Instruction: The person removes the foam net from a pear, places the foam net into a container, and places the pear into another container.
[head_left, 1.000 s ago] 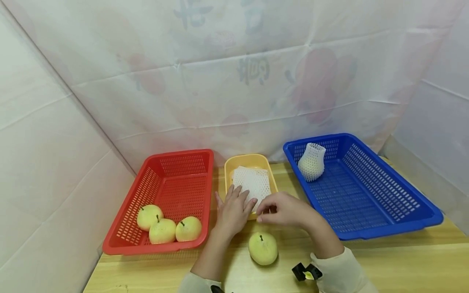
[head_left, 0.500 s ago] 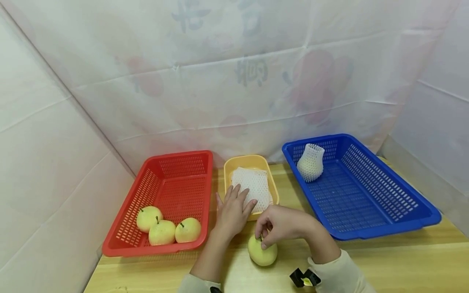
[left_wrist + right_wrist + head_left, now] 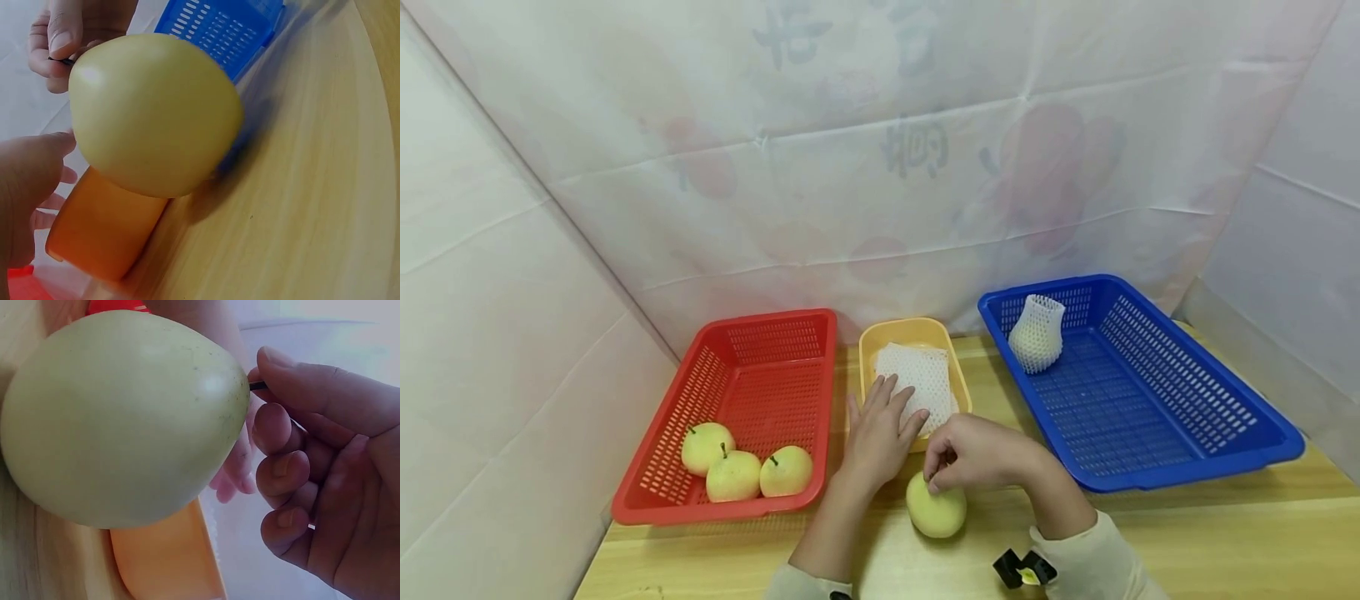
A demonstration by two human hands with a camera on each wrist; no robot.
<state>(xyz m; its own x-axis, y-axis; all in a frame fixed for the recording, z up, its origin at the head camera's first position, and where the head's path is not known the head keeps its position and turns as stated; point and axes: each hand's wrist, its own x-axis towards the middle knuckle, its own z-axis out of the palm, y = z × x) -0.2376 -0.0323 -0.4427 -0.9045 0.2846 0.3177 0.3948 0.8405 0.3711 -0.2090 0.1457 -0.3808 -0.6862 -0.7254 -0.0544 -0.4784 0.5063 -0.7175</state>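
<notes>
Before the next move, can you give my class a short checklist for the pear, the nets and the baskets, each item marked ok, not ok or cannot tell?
1. Stem gripped: ok. The right hand pinches the stem.
2. Pear off the table: cannot tell. No view settles whether they touch.
3. Pear in a net: not ok. Its skin is bare.
4. Nets at hand: ok. They lie flat in the yellow tray, the left hand spread over them.
5. Room in the blue basket: ok. One netted pear stands near its left side.
</notes>
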